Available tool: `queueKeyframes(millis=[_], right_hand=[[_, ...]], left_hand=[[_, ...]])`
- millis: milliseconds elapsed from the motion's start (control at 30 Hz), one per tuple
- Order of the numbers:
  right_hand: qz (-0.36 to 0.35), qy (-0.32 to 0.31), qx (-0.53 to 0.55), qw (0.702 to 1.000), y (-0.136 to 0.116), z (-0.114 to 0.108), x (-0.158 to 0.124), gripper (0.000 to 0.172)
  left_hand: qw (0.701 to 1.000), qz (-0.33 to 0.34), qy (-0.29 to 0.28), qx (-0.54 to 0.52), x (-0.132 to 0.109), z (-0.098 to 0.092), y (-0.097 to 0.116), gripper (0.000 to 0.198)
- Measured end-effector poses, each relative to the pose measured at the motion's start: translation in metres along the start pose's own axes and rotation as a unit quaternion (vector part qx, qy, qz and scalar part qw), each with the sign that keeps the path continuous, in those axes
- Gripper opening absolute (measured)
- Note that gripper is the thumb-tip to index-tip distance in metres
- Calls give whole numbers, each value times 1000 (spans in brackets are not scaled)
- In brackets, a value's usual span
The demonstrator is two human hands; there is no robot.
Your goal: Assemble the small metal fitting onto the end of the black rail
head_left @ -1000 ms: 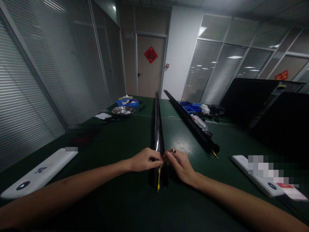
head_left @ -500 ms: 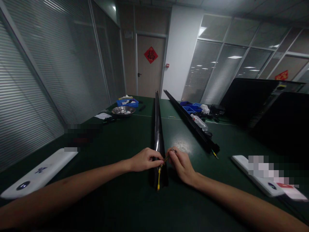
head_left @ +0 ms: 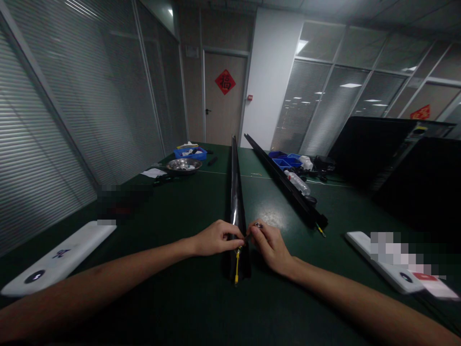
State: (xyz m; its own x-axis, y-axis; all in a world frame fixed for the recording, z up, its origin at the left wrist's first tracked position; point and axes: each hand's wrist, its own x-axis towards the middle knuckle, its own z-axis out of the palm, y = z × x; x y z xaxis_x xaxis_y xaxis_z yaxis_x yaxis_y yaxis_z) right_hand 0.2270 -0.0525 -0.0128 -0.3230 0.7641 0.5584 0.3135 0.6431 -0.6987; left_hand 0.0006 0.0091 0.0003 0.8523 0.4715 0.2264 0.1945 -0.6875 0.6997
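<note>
A long black rail [head_left: 235,192] lies lengthwise down the middle of the dark green table [head_left: 187,211], its near end close to me. A yellow wire [head_left: 236,265] hangs from that near end. My left hand [head_left: 215,239] is closed, pinching the rail's near end from the left. My right hand [head_left: 269,245] is closed on a small thin tool with a metal tip [head_left: 256,226], angled at the same spot on the rail.
A second black rail [head_left: 284,180] lies diagonally to the right beside a plastic bottle [head_left: 297,182] and blue bins [head_left: 284,161]. A metal bowl [head_left: 183,165] and a blue tray [head_left: 190,153] sit far left. White flat panels [head_left: 57,259] [head_left: 387,262] lie on either side. Black monitors [head_left: 396,158] stand right.
My right hand has shifted slightly, turning the small tool at the rail's end. My left hand has stayed on the rail.
</note>
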Motion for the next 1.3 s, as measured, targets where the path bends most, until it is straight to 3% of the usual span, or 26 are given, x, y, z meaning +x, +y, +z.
queueKeyframes(millis=[367,767,1167,1300], right_hand=[[-26,-6,-7,1000,-1,-1,1,30],[-41,-60,-28,997,-16,-5,11,32],[-35,-31,-27,999,-5,-2,2,37],[14,-8,51,999,-3,-2,1,29]], left_hand=[[1000,4,2,7,0,1,2,26],[1000,5,-2,4,-1,0,1,25],[1000,19,0,6,-1,-1,2,26],[1000,22,4,0,0,0,-1,25]])
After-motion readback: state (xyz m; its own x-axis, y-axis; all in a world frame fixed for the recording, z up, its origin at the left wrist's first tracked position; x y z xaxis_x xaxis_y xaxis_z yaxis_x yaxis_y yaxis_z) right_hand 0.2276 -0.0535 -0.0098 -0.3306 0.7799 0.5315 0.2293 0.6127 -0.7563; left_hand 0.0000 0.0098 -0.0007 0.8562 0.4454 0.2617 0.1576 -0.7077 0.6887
